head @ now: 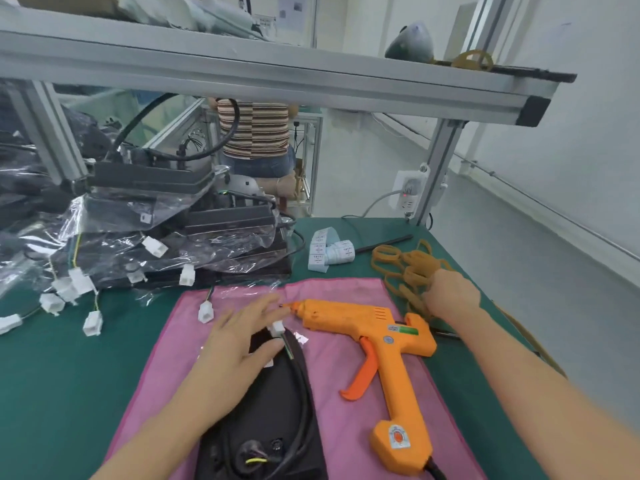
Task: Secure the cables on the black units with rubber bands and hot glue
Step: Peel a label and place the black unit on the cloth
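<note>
A black unit [270,410] lies on a pink cloth [346,393] on the green desk [69,393], its cable [306,393] running along its right edge to a white connector [277,328]. The left hand [239,344] rests flat on the unit's far end, fingers straight, just beside that connector. The right hand [450,292] reaches into the heap of rubber bands [405,263] at the right; whether it pinches one, I cannot tell. An orange glue gun [384,344] lies between the hands.
</note>
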The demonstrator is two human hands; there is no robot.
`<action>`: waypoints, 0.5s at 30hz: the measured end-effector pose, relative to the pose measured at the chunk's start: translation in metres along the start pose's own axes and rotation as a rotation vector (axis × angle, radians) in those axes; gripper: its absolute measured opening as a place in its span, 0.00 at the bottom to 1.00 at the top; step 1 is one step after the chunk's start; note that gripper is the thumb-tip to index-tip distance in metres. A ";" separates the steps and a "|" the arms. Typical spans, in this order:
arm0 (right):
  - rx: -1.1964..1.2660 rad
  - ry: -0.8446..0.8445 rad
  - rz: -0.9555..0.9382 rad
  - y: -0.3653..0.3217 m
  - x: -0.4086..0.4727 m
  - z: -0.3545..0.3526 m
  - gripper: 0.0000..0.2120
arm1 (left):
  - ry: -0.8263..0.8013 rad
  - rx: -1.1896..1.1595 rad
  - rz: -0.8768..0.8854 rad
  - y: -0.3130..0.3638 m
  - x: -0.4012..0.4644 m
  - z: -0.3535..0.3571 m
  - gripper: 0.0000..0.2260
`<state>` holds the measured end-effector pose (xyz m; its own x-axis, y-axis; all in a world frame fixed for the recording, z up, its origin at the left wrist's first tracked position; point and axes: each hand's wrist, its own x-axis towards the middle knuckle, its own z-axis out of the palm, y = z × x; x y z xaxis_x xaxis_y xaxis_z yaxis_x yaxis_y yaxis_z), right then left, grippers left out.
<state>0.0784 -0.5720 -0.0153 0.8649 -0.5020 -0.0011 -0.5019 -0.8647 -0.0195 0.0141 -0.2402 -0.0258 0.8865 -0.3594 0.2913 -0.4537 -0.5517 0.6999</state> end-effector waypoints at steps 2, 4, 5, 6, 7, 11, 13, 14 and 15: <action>-0.033 0.037 -0.013 -0.002 -0.001 -0.001 0.06 | 0.024 -0.137 -0.081 -0.001 0.004 -0.001 0.23; -0.061 0.016 -0.036 -0.002 -0.003 0.001 0.06 | 0.043 -0.198 -0.155 0.000 0.007 -0.002 0.21; -0.066 -0.006 -0.042 -0.001 -0.003 0.002 0.10 | 0.052 -0.209 -0.166 0.001 0.009 -0.003 0.21; -0.068 -0.027 -0.045 -0.001 -0.004 0.003 0.12 | 0.062 -0.213 -0.164 0.001 0.010 -0.003 0.21; -0.072 -0.030 -0.046 -0.001 -0.004 0.004 0.12 | 0.068 -0.211 -0.159 0.002 0.010 -0.004 0.20; -0.116 0.037 -0.055 -0.002 -0.008 0.002 0.06 | 0.029 -0.129 -0.119 0.005 0.011 -0.003 0.10; -0.127 0.045 -0.074 -0.002 -0.012 -0.004 0.06 | 0.080 -0.090 -0.110 0.007 0.010 -0.006 0.13; -0.123 0.067 -0.089 -0.003 -0.015 -0.010 0.07 | 0.110 -0.091 -0.106 0.009 0.010 -0.008 0.16; -0.110 0.117 -0.114 -0.004 -0.018 -0.017 0.07 | 0.130 -0.098 -0.099 0.012 0.010 -0.010 0.17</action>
<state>0.0650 -0.5599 0.0013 0.9124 -0.3938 0.1113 -0.4043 -0.9095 0.0963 0.0186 -0.2430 -0.0076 0.9337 -0.2026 0.2952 -0.3579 -0.5011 0.7879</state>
